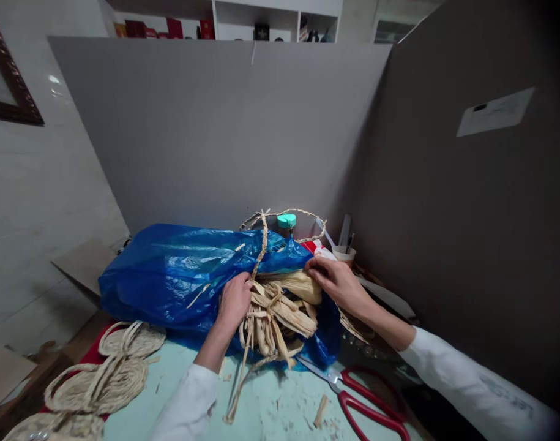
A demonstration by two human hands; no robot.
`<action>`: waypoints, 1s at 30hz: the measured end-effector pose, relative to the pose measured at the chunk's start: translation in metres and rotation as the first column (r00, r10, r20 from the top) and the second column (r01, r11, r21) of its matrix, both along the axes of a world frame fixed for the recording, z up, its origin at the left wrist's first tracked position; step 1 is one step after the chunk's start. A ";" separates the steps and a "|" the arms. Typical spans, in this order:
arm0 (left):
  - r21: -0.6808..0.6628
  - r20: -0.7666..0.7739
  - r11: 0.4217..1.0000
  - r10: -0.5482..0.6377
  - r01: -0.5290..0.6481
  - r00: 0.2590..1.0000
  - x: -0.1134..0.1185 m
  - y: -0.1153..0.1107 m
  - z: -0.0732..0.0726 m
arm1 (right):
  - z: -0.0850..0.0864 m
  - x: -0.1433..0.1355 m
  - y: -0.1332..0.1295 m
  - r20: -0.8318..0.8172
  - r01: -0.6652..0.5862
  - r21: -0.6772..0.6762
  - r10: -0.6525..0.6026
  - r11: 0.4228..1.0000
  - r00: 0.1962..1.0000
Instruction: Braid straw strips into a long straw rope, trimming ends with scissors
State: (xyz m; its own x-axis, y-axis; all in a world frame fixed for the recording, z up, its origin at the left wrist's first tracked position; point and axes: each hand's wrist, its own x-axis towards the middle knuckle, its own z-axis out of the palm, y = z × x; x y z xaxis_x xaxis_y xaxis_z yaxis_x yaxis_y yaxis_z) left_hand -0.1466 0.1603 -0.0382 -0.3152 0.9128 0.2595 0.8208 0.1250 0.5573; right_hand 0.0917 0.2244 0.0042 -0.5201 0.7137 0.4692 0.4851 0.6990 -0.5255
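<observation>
A blue plastic bag (169, 269) lies on its side, its mouth facing right and toward me. Tied bundles of dry corn husks (282, 309) fill the opening. At the left edge of the mouth my left hand (236, 300) is closed on the plastic, its fingertips partly hidden. Close to its thumb, a braided husk cord (263, 245) rises and loops back behind the bag. My right hand (337, 278) pinches the bag's upper right rim, just over a pale husk bundle (302, 285).
Red-handled scissors (353, 392) lie open at front right, blades pointing at the bag. Coiled braided husk pieces (98, 386) sit at front left. Husk scraps (322, 410) dot the pale green tabletop (265, 416). Behind stand a green-lidded jar (286, 219), a white cup (344, 252) and grey panels (224, 135).
</observation>
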 end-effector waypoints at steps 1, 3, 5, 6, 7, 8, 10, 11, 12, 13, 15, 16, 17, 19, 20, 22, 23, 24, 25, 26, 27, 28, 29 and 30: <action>-0.009 -0.004 1.000 0.002 -0.002 1.000 -0.001 0.000 -0.001 | -0.003 0.004 0.000 0.030 0.025 -0.012 -0.025 1.000 0.999; -0.026 -0.011 1.000 0.001 -0.001 1.000 -0.002 0.001 -0.002 | -0.007 0.008 -0.001 0.106 0.044 -0.046 -0.039 0.998 0.994; -0.041 -0.019 0.999 -0.003 0.002 1.000 -0.003 0.002 -0.004 | -0.009 0.009 -0.002 0.187 0.016 -0.061 -0.004 0.998 0.982; -0.048 -0.023 0.999 -0.005 0.004 1.000 -0.004 0.002 -0.005 | -0.010 0.007 -0.003 0.229 -0.011 -0.055 0.023 0.998 0.973; -0.054 -0.026 0.999 -0.006 0.004 1.000 -0.005 0.003 -0.005 | -0.010 0.003 -0.003 0.272 -0.031 -0.038 0.040 0.999 0.962; -0.058 -0.028 0.998 -0.005 0.003 1.000 -0.005 0.004 -0.006 | -0.011 -0.001 -0.002 0.312 -0.037 -0.016 0.040 0.999 0.949; -0.063 -0.024 0.998 0.000 -0.001 1.000 -0.007 0.005 -0.007 | -0.016 -0.012 0.001 0.380 -0.006 0.029 -0.005 1.000 0.925; -0.065 -0.019 0.998 0.003 -0.005 1.000 -0.008 0.005 -0.007 | -0.019 -0.017 0.003 0.393 0.032 0.042 -0.046 0.999 0.918; -0.066 -0.013 0.998 0.008 -0.008 1.000 -0.009 0.005 -0.008 | -0.023 -0.023 0.007 0.397 0.065 0.047 -0.079 0.997 0.915; -0.067 -0.006 0.998 0.012 -0.013 1.000 -0.009 0.005 -0.008 | -0.027 -0.028 0.010 0.401 0.101 0.050 -0.113 0.994 0.909; -0.071 0.005 0.997 0.021 -0.020 1.000 -0.009 0.005 -0.009 | -0.033 -0.036 0.015 0.412 0.159 0.051 -0.165 0.986 0.896; -0.073 0.010 0.997 0.026 -0.026 1.000 -0.008 0.004 -0.010 | -0.033 -0.039 0.016 0.417 0.178 0.053 -0.184 0.983 0.890; -0.073 0.015 0.997 0.032 -0.031 0.999 -0.007 0.003 -0.011 | -0.032 -0.040 0.016 0.421 0.188 0.057 -0.194 0.981 0.886; -0.070 0.028 0.997 0.045 -0.043 0.999 -0.004 0.001 -0.012 | -0.023 -0.039 0.011 0.416 0.187 0.080 -0.203 0.979 0.886; -0.068 0.036 0.997 0.049 -0.046 0.998 -0.002 -0.001 -0.012 | -0.016 -0.037 0.006 0.406 0.178 0.101 -0.204 0.979 0.891; -0.060 0.055 0.997 0.051 -0.047 0.997 0.001 -0.004 -0.012 | -0.001 -0.031 -0.005 0.382 0.155 0.154 -0.204 0.976 0.902; -0.055 0.066 0.998 0.048 -0.044 0.997 0.003 -0.005 -0.012 | 0.006 -0.027 -0.010 0.361 0.142 0.183 -0.201 0.973 0.911; -0.047 0.078 0.998 0.044 -0.040 0.996 0.004 -0.007 -0.012 | 0.012 -0.023 -0.015 0.324 0.130 0.207 -0.193 0.970 0.926; -0.039 0.091 0.999 0.040 -0.036 0.995 0.005 -0.007 -0.011 | 0.015 -0.019 -0.019 0.273 0.126 0.223 -0.186 0.967 0.944; -0.028 0.107 0.999 0.035 -0.032 0.994 0.005 -0.008 -0.010 | 0.017 -0.015 -0.022 0.218 0.130 0.228 -0.181 0.965 0.959; -0.016 0.124 0.999 0.031 -0.029 0.992 0.004 -0.009 -0.009 | 0.017 -0.013 -0.024 0.165 0.142 0.223 -0.181 0.964 0.970; -0.002 0.142 1.000 0.026 -0.026 0.990 0.004 -0.011 -0.007 | 0.014 -0.011 -0.025 0.122 0.159 0.208 -0.187 0.965 0.975; 0.016 0.162 1.000 0.021 -0.024 0.987 0.002 -0.013 -0.004 | 0.010 -0.009 -0.026 0.097 0.182 0.187 -0.202 0.965 0.975; 0.036 0.183 0.999 0.016 -0.023 0.983 0.001 -0.016 -0.001 | 0.006 -0.009 -0.026 0.090 0.212 0.164 -0.228 0.964 0.969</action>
